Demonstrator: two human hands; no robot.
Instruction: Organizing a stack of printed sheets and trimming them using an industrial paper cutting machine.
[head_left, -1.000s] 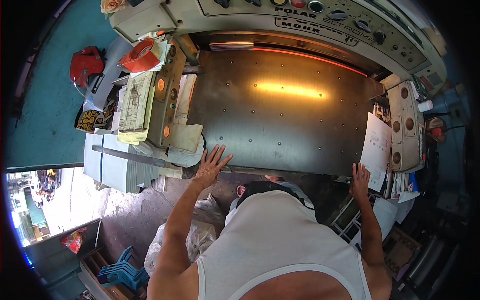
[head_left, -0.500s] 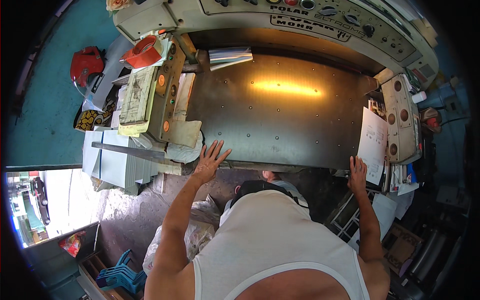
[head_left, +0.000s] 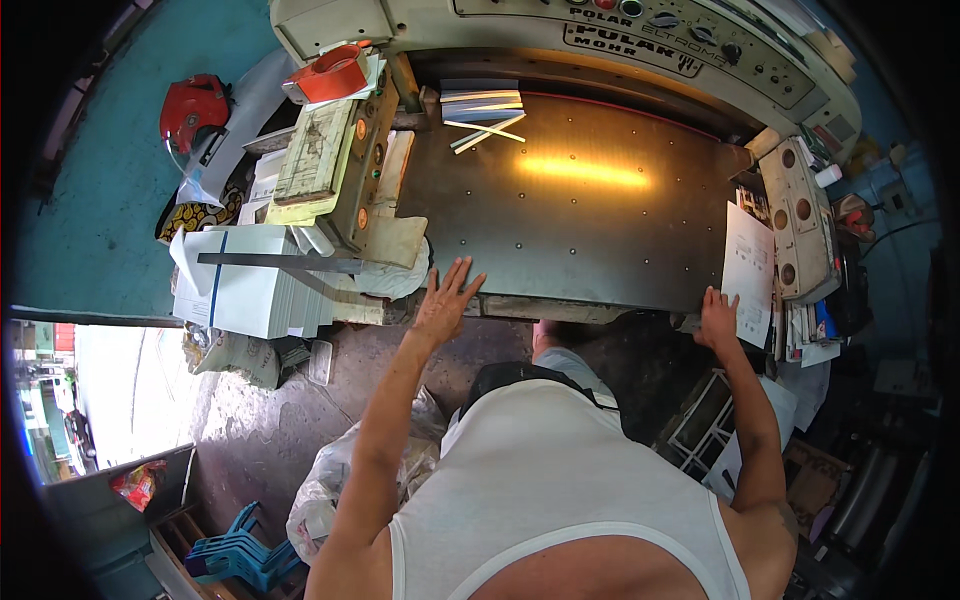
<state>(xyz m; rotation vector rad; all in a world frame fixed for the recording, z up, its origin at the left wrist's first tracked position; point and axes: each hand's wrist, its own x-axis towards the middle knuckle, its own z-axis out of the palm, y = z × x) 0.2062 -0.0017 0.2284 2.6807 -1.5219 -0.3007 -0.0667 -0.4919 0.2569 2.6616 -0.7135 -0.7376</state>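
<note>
A cutting machine's dark metal table (head_left: 600, 230), dotted with small holes, spreads in front of me. My left hand (head_left: 445, 305) lies at its front left edge, fingers spread and holding nothing. At the front right corner my right hand (head_left: 718, 318) rests on the edge, fingers apart and slightly bent, beside a printed white sheet (head_left: 748, 268). Far from both hands, at the table's back left, lie several narrow paper strips (head_left: 482, 102), with two loose strips (head_left: 490, 134) crossed in front of them.
A control panel (head_left: 690, 40) spans the back. Left of the table stand a worn block (head_left: 315, 150), a red tape roll (head_left: 335, 72) and a thick paper stack (head_left: 250, 300) under a metal bar (head_left: 280, 262). Plastic bags (head_left: 335, 475) and blue stools (head_left: 245, 555) are on the floor behind.
The strips at the back left have spread apart, and two now lie crossed. A red line now shows along the table's back edge. Both hands stay by the front edge; the view has shifted.
</note>
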